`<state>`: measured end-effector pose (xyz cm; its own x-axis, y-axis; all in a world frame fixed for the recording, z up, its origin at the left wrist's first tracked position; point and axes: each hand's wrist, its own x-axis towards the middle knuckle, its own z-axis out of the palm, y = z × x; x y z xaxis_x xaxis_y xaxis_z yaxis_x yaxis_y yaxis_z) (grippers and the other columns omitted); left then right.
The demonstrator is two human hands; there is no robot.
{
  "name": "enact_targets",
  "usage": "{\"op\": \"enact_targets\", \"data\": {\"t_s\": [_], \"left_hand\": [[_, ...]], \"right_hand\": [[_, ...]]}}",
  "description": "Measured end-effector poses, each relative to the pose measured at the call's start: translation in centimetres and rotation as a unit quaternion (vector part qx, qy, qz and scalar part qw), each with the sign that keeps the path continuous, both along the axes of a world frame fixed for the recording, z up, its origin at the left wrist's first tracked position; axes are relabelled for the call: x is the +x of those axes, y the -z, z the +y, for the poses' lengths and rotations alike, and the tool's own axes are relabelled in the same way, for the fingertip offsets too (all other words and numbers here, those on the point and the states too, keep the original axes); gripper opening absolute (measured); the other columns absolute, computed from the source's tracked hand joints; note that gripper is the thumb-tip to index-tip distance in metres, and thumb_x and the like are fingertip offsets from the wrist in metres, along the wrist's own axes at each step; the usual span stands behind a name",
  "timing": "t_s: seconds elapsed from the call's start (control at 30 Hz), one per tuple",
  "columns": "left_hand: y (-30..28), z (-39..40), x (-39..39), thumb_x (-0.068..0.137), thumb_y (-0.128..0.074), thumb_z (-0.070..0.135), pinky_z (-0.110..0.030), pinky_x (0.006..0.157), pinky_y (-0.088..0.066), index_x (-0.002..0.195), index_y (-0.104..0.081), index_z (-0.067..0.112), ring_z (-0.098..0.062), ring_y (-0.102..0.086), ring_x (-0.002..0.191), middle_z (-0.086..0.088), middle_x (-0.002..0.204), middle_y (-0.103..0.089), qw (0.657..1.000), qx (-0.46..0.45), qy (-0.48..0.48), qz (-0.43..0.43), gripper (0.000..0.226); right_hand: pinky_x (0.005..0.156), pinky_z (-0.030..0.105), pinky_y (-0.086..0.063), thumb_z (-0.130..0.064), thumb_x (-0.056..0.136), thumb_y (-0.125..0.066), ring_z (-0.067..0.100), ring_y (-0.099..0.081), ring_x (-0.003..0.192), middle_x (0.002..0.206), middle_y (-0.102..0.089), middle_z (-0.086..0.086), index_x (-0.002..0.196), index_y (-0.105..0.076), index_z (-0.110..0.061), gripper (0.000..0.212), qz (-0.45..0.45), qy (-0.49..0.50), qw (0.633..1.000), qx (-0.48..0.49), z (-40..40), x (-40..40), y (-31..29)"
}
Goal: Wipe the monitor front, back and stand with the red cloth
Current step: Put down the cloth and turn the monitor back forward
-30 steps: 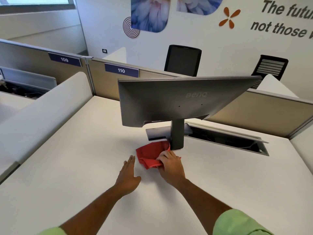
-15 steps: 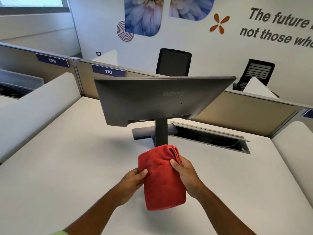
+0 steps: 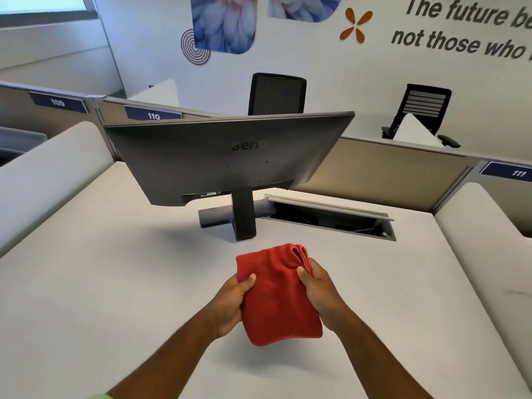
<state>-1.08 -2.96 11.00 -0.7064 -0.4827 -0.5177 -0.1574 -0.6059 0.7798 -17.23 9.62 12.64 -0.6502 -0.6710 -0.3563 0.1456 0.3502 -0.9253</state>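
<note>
In the lower middle of the frame, two bare forearms reach forward, and both hands hold a folded red terry cloth (image 3: 277, 298) above the white desk top (image 3: 100, 283). The left hand (image 3: 230, 305) grips the left edge of the cloth, with the thumb on top and the fingers curled under it. The right hand (image 3: 318, 295) grips the right edge in the same way, and the fabric is bunched into folds near its thumb. The cloth hangs down between the hands and does not touch the desk. Just behind the cloth, in the centre of the frame, stands the dark grey flat monitor (image 3: 218, 156) with its back side toward the camera, on a dark upright stand (image 3: 244, 217) with a flat base. To the right of the stand, an open cable slot (image 3: 331, 217) is in the desk. Farther, beige partition panels (image 3: 383, 174) carry blue number plates, and two black office chairs (image 3: 276, 93) stand before the white wall in the upper part.
</note>
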Motion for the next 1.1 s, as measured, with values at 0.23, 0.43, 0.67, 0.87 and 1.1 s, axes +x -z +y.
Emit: {"op": "enact_targets", "data": {"t_s": [0.23,0.43,0.67,0.87,1.1], "left_hand": [[-1.8,6.4,-4.6,0.081,-0.053,0.06,-0.053,0.111,-0.041,0.14,-0.041,0.038,-0.024,-0.054,0.128,0.006,0.136,-0.057,0.999,-0.027,0.028,0.032,0.064],[-1.3,7.4,-6.1,0.086,-0.068,0.04,-0.05,0.094,-0.056,0.135,-0.051,0.024,-0.032,-0.069,0.11,-0.008,0.118,-0.072,1.0,-0.02,0.022,0.008,0.054],[-1.8,9.4,-9.8,0.101,-0.056,0.031,-0.056,0.096,-0.054,0.127,-0.059,0.015,-0.036,-0.07,0.108,-0.014,0.117,-0.073,0.994,0.075,0.076,0.027,0.032],[-0.9,11.1,-16.1,0.101,-0.053,0.043,-0.053,0.091,-0.057,0.13,-0.057,0.017,-0.034,-0.072,0.105,-0.011,0.114,-0.075,0.996,0.052,0.075,-0.002,0.04],[0.6,12.0,-22.4,0.098,-0.051,0.051,-0.055,0.089,-0.057,0.127,-0.058,0.016,-0.036,-0.071,0.104,-0.014,0.114,-0.074,0.994,0.091,0.063,-0.024,0.046]], "right_hand": [[0.113,0.029,-0.046,-0.075,0.094,-0.046,0.014,-0.051,0.141,0.164,-0.044,0.0,0.162,-0.034,-0.03,0.082,-0.05,-0.107,0.993,-0.024,3.5,5.5,2.2],[0.096,0.019,-0.052,-0.072,0.101,-0.022,0.007,-0.065,0.123,0.137,-0.068,-0.015,0.135,-0.069,-0.038,0.068,-0.004,-0.098,0.995,0.018,7.0,1.3,-0.6],[0.095,0.024,-0.057,-0.042,0.103,-0.063,0.009,-0.067,0.121,0.126,-0.071,-0.011,0.127,-0.066,-0.038,0.023,0.059,0.031,0.998,-0.022,12.1,-5.5,1.5],[0.096,0.038,-0.062,-0.044,0.093,-0.077,0.016,-0.072,0.113,0.124,-0.072,-0.003,0.139,-0.054,-0.05,0.051,-0.004,0.011,0.999,-0.038,15.3,-8.2,2.2],[0.081,0.034,-0.062,-0.024,0.093,-0.081,0.026,-0.072,0.101,0.109,-0.075,-0.001,0.099,-0.075,-0.028,0.009,0.033,0.087,0.993,-0.068,18.0,-12.3,3.5]]}}
